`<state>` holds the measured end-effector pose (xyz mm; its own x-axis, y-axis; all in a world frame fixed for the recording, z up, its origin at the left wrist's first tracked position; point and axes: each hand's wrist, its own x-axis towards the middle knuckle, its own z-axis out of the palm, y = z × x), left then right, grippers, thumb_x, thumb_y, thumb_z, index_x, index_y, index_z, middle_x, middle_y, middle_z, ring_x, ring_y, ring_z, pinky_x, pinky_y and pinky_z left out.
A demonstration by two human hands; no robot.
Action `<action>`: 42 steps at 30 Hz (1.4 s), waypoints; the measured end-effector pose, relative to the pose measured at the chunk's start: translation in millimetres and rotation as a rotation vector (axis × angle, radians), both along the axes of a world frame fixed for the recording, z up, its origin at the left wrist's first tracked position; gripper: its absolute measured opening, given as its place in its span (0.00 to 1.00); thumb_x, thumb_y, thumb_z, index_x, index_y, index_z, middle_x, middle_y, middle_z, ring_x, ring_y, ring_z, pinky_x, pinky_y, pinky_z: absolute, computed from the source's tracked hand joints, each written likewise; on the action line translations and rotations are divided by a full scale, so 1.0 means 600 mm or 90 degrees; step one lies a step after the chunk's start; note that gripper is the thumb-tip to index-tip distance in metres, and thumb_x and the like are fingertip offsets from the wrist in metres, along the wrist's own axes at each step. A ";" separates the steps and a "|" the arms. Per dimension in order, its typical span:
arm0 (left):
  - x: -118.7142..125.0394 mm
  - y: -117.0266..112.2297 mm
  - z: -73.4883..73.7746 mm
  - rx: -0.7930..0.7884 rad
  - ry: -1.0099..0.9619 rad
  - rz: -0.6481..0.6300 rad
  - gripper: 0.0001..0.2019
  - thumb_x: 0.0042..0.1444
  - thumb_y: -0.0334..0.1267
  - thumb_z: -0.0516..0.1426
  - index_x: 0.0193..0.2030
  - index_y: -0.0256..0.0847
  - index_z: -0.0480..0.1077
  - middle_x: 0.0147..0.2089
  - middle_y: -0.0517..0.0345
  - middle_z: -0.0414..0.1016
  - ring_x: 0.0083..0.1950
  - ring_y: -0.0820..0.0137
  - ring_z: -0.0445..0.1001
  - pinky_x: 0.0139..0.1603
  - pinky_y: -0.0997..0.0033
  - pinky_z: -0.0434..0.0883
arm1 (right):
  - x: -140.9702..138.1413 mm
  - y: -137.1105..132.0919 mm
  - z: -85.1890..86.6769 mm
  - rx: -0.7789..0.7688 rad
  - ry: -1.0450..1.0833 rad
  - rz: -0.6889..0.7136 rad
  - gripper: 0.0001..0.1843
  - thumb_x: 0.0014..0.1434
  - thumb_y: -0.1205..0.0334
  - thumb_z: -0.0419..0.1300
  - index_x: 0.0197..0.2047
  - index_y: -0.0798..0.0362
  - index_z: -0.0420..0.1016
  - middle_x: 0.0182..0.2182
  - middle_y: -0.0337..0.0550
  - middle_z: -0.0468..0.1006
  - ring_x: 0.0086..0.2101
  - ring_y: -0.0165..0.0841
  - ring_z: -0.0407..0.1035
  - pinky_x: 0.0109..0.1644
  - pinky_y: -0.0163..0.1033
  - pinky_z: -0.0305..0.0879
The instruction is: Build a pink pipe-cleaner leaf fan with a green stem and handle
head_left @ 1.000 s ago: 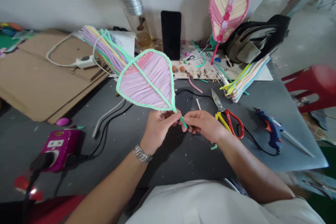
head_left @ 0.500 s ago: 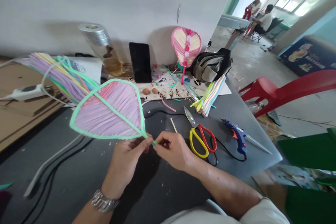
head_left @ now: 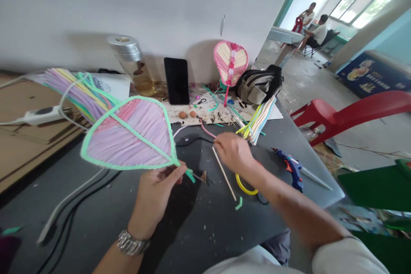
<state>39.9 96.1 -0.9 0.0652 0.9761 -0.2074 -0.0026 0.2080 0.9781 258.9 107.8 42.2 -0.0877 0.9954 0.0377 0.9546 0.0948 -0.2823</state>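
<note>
My left hand (head_left: 156, 192) grips the green stem of a leaf-shaped fan (head_left: 128, 135), woven from pink and lilac strips inside a mint-green pipe-cleaner rim. My right hand (head_left: 234, 152) has come away from the stem and hangs blurred over the table, fingers curled, with nothing visible in them. Just below it lies a thin wooden stick (head_left: 224, 173), and I cannot tell whether the hand touches it. That hand hides most of the scissors, leaving a yellow handle (head_left: 244, 188) showing.
The grey table (head_left: 205, 231) holds a glue gun (head_left: 291, 175), a pipe-cleaner bundle (head_left: 257, 122), a pink fan (head_left: 230, 63), a phone (head_left: 176, 81), a bottle (head_left: 133, 66) and a bag (head_left: 260, 85). Cardboard (head_left: 28, 145) lies left, a red chair (head_left: 346, 115) right. Two seated people (head_left: 313, 32) are far back.
My right hand has let go of the fan's stem and moved up and right, over the scissors. My left hand still holds the fan, and the view has shifted slightly.
</note>
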 end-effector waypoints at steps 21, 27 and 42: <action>0.003 0.003 -0.003 -0.027 -0.136 0.021 0.12 0.46 0.43 0.70 0.30 0.35 0.79 0.24 0.60 0.73 0.27 0.74 0.67 0.29 0.74 0.66 | 0.023 0.139 -0.043 -0.083 -0.247 -0.130 0.19 0.60 0.73 0.53 0.52 0.63 0.77 0.51 0.65 0.79 0.54 0.47 0.72 0.53 0.44 0.68; 0.003 0.004 -0.012 -0.015 -0.157 0.010 0.11 0.47 0.42 0.70 0.32 0.36 0.79 0.26 0.60 0.74 0.27 0.75 0.68 0.30 0.75 0.66 | 0.023 0.140 -0.042 -0.079 -0.211 -0.131 0.17 0.58 0.74 0.54 0.48 0.65 0.78 0.48 0.66 0.80 0.51 0.49 0.74 0.50 0.44 0.67; 0.010 0.000 0.006 -0.007 -0.196 0.008 0.09 0.46 0.39 0.70 0.30 0.35 0.79 0.23 0.60 0.73 0.25 0.75 0.67 0.28 0.75 0.65 | -0.061 -0.046 -0.023 -0.138 0.588 0.017 0.08 0.55 0.66 0.59 0.37 0.54 0.78 0.27 0.37 0.76 0.25 0.27 0.64 0.30 0.33 0.59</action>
<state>45.9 96.1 2.6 0.1149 0.9751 -0.1896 -0.3017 0.2161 0.9286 222.5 80.4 28.3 -0.1392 0.9869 -0.0819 0.3428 -0.0295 -0.9389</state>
